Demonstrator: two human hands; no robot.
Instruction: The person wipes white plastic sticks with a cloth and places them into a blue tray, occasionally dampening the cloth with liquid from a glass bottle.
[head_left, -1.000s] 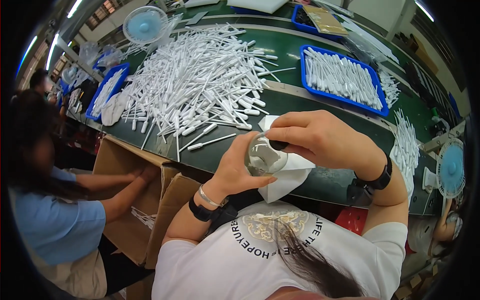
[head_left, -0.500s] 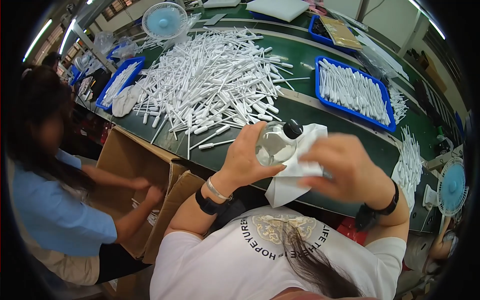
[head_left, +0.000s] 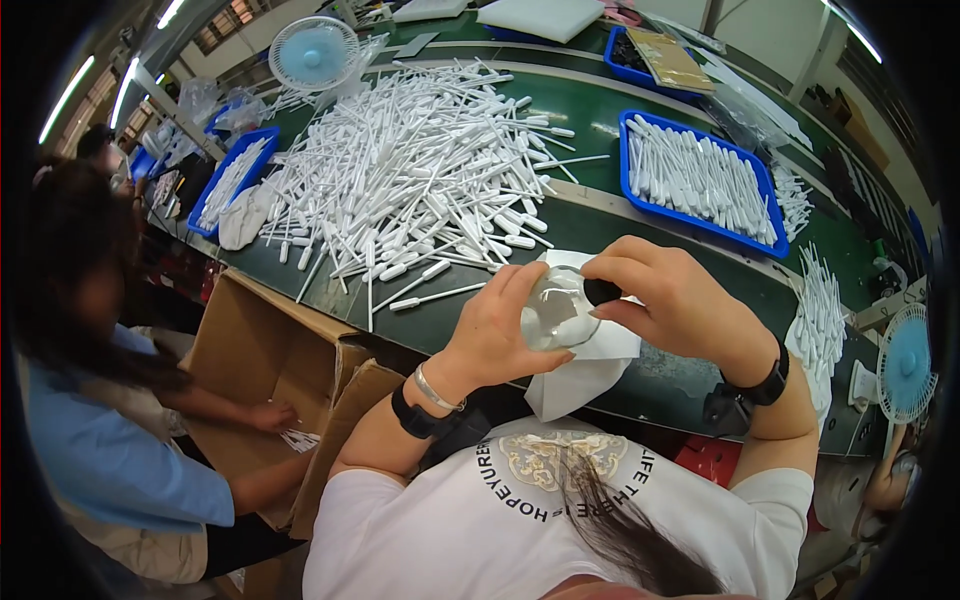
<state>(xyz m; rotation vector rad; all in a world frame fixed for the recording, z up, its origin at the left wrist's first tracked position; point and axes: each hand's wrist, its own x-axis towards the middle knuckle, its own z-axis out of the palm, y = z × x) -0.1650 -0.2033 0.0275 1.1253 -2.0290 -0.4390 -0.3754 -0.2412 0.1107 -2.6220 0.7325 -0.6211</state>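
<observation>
My left hand (head_left: pixel 502 328) grips a small clear bottle (head_left: pixel 556 314) over the near edge of the green table (head_left: pixel 600 215). The fingers of my right hand (head_left: pixel 672 297) are closed on the bottle's black cap (head_left: pixel 601 291). A white cloth (head_left: pixel 583 366) lies under the bottle and hangs over the table edge. Just beyond my hands spreads a large heap of white plastic droppers (head_left: pixel 420 190).
A blue tray of sorted droppers (head_left: pixel 697 181) stands to the right, another blue tray (head_left: pixel 228 181) far left. More droppers (head_left: pixel 817 310) lie at the right edge. Small fans (head_left: pixel 314 52) (head_left: pixel 906 365) stand at the back and right. A person in blue reaches into a cardboard box (head_left: pixel 262 352) at left.
My right hand has shifted onto the bottle's black cap, and the bottle has tilted slightly. The view has drifted; the person at left keeps reaching into the box.
</observation>
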